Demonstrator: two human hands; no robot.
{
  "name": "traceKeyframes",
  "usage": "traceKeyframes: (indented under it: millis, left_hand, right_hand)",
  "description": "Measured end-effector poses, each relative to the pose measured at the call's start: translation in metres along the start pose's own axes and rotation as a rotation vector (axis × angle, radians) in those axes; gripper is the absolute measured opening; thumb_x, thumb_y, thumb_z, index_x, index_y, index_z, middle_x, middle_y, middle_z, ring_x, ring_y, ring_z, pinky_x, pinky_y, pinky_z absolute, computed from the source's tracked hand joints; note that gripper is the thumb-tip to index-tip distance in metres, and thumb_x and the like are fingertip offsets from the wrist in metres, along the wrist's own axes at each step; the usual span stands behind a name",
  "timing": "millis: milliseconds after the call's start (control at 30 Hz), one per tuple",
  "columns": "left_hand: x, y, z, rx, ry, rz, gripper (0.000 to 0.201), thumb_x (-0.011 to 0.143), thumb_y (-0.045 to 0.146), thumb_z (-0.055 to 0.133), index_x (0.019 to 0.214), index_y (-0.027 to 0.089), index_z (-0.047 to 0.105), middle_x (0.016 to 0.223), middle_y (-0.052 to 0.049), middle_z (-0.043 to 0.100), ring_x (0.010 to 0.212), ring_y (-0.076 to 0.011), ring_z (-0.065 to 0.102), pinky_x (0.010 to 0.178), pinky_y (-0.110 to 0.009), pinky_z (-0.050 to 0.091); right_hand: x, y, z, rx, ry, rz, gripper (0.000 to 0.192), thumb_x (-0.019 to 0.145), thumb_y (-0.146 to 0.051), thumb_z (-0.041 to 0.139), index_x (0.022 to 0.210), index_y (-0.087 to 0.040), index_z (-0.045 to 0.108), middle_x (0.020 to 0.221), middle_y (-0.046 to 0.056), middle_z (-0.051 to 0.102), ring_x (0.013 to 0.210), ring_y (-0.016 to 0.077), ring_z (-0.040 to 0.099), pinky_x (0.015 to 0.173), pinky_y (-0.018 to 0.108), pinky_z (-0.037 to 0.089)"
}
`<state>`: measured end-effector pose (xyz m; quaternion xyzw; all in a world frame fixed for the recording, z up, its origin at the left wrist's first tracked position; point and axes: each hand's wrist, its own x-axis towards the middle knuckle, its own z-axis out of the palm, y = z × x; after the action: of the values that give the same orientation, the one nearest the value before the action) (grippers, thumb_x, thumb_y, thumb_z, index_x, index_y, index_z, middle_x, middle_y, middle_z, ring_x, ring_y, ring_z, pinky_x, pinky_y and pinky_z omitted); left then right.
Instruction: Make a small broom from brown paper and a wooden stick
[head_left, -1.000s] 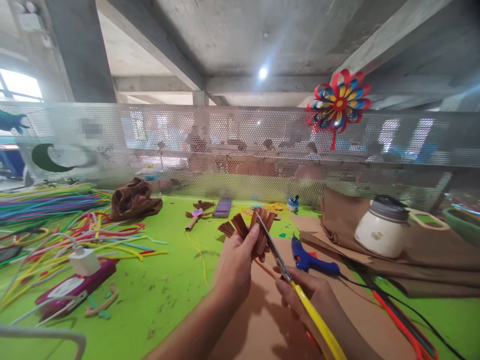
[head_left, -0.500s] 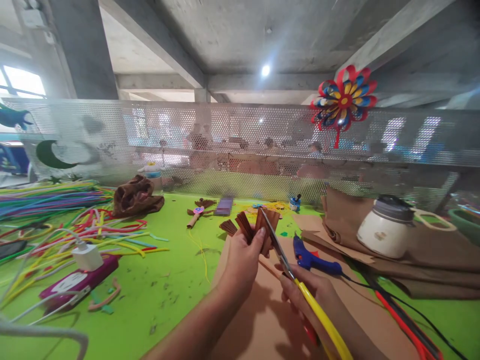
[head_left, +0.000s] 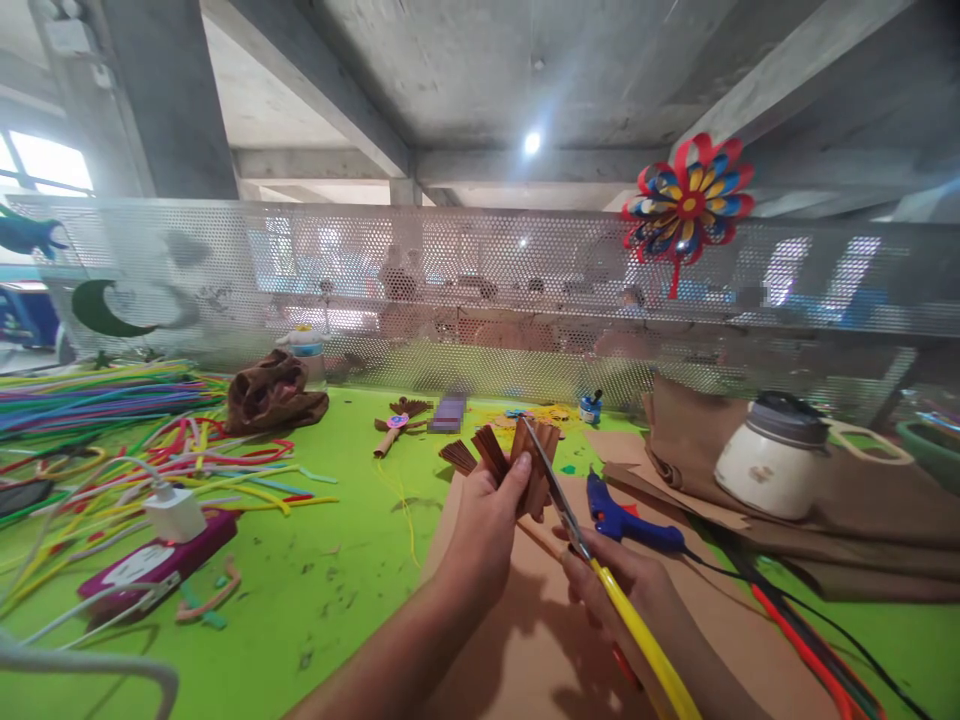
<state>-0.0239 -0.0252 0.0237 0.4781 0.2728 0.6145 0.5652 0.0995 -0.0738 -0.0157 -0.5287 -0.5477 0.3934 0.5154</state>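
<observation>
Brown pleated paper [head_left: 538, 455], cut into narrow strips that fan out in bunches, is pinched between the thumb and fingers of my left hand [head_left: 487, 515]. My right hand [head_left: 611, 575] is wrapped round a pair of scissors [head_left: 562, 500] with yellow handles. Their blades point up and away, lying along the right part of the paper; whether they are cutting into it I cannot tell. Below my hands lies a tan sheet [head_left: 487, 660]. A blue glue gun [head_left: 630, 522] rests on it, just right of the scissors.
At left are a purple power strip [head_left: 161, 560], many coloured pipe cleaners [head_left: 247, 455] and crumpled brown material [head_left: 274, 392]. Farther back lies a small brown figure [head_left: 397, 422] near a blue bottle [head_left: 590, 407]. At right, a white jar [head_left: 776, 460] stands on folded brown paper [head_left: 690, 430]. A perforated screen [head_left: 450, 300] closes the back.
The strips at the right of the brown paper have spread slightly apart by the scissor blades. Both hands stay in nearly the same place.
</observation>
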Motion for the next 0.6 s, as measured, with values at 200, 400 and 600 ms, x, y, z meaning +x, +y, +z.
traceKeyframes:
  millis: [200,400,600]
  left_hand:
    - [0.0011,0.0012,-0.0016,-0.01,0.036,-0.022,0.024,0.077,0.038,0.058,0.068,0.016,0.054,0.056,0.003,0.051,0.051,-0.0103,0.045,0.052,-0.023,0.036]
    - [0.0012,-0.0008,-0.0042,0.03,0.036,0.019,0.023,0.08,0.036,0.055,0.069,0.016,0.052,0.058,0.002,0.054,0.052,-0.0103,0.046,0.051,-0.022,0.038]
    - [0.0032,-0.0013,-0.0092,0.033,0.051,0.022,0.02,0.08,0.036,0.056,0.073,0.018,0.052,0.059,0.003,0.055,0.054,-0.0116,0.05,0.053,-0.023,0.039]
  right_hand:
    - [-0.0011,-0.0014,-0.0007,-0.001,-0.025,-0.044,0.054,0.062,-0.054,0.07,0.098,-0.013,0.069,0.052,-0.001,0.05,0.041,0.008,0.039,0.035,0.017,0.033]
    - [-0.0005,0.0014,-0.0028,-0.021,-0.04,-0.079,0.054,0.064,-0.053,0.068,0.099,-0.012,0.069,0.051,-0.001,0.051,0.041,0.0084,0.04,0.036,0.018,0.033]
    - [-0.0003,0.0052,-0.0032,-0.043,-0.037,-0.056,0.052,0.066,-0.052,0.066,0.099,-0.012,0.068,0.051,-0.001,0.051,0.039,0.0075,0.038,0.034,0.018,0.029]
